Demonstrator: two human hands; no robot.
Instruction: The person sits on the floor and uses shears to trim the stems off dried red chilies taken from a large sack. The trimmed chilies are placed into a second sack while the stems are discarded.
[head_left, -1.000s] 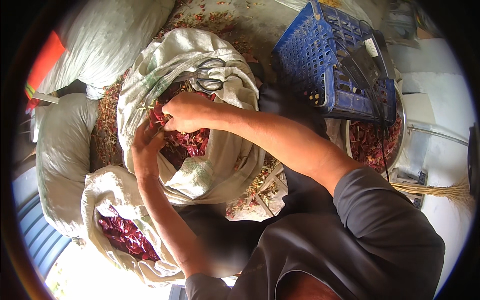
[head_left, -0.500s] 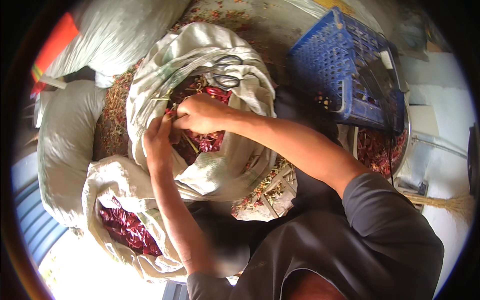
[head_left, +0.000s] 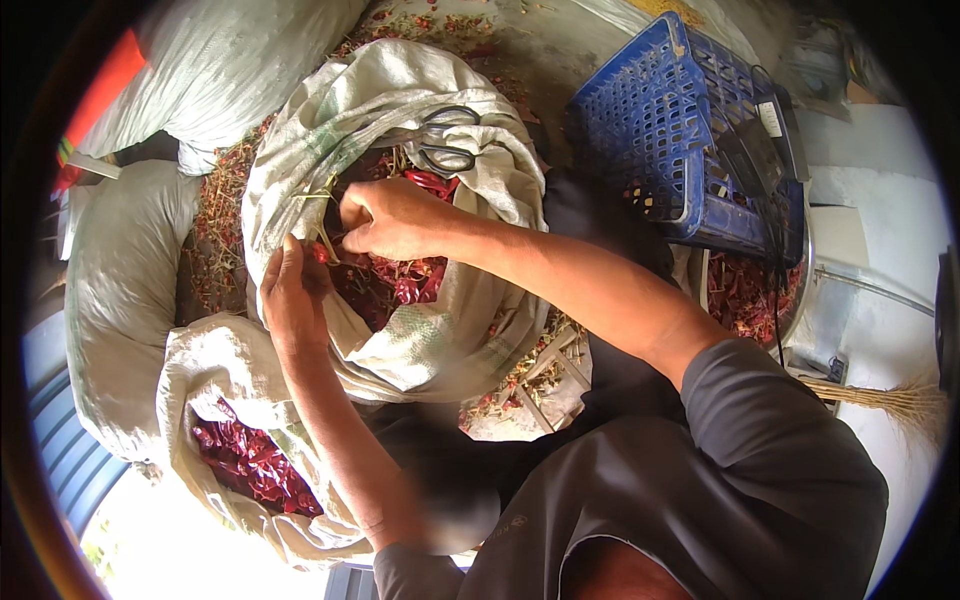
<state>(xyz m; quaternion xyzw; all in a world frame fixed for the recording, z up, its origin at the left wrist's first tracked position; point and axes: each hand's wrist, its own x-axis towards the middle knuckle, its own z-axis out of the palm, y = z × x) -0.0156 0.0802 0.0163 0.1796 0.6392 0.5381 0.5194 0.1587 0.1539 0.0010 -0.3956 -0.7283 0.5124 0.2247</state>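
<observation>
A rolled-down white woven sack [head_left: 420, 345] stands in front of me with dried red chilies [head_left: 418, 285] inside. At the sack's left rim my left hand [head_left: 295, 305] pinches a small red dried chili [head_left: 320, 253]. Just right of it, over the opening, my right hand [head_left: 395, 222] is closed with thumb and forefinger together; what lies in that pinch is hidden. Black-handled scissors [head_left: 447, 158] rest on the far right fold of the rim. A few pale stems [head_left: 318, 192] lie by the far left of the opening.
A second open sack [head_left: 180, 400] of red chilies is at lower left, with full sacks [head_left: 125, 290] behind it. To the right, a blue plastic crate [head_left: 640, 110] sits by a pan of chilies [head_left: 745, 300]. A straw broom [head_left: 890, 398] lies far right; scraps litter the floor [head_left: 215, 240].
My hands have come apart: the left has shifted left and slightly toward me, and the right has moved slightly left. The red chili now shows at my left fingertips.
</observation>
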